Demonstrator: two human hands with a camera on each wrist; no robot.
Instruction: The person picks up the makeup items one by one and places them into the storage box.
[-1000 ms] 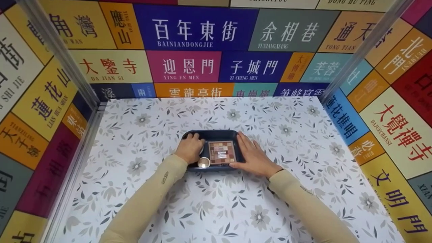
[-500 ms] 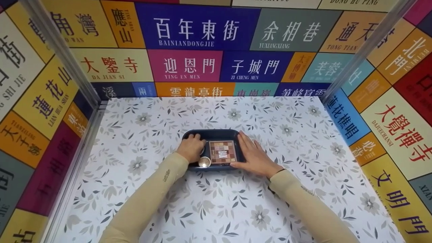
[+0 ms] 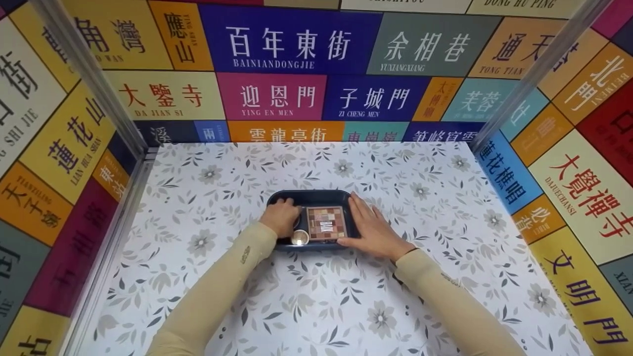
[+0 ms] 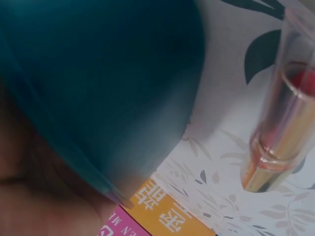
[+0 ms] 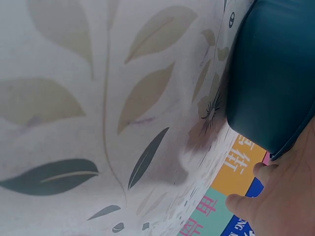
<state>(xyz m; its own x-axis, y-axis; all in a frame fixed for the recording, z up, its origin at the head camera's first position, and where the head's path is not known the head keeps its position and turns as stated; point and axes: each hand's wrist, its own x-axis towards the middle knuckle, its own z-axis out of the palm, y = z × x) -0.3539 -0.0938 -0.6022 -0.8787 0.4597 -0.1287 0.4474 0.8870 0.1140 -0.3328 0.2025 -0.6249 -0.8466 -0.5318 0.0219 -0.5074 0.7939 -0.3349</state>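
A dark blue-teal tray (image 3: 316,199) stands mid-table. Inside, toward its right, lies a square palette with brown and beige patches (image 3: 326,223). Left of that, near the front wall, sits a small round shiny piece (image 3: 299,238). My left hand (image 3: 280,217) reaches over the left end, fingers bent down inside; what they touch is hidden. My right hand (image 3: 373,227) rests along the right end with fingers extended, thumb at the front right corner. In the left wrist view, a lipstick with clear cap and gold base (image 4: 280,123) shows beside the tray wall (image 4: 123,88); the head view does not show it.
A white tabletop with grey leaves and flowers (image 3: 207,277) surrounds the tray. Printed panels with Chinese lettering (image 3: 289,42) rise at the back and both sides. Clear corner strips (image 3: 531,74) run up where the panels meet.
The left hand's fingers have sunk slightly into the tray. The right hand, tray, palette and round piece look nearly the same; the head view has shifted a little.
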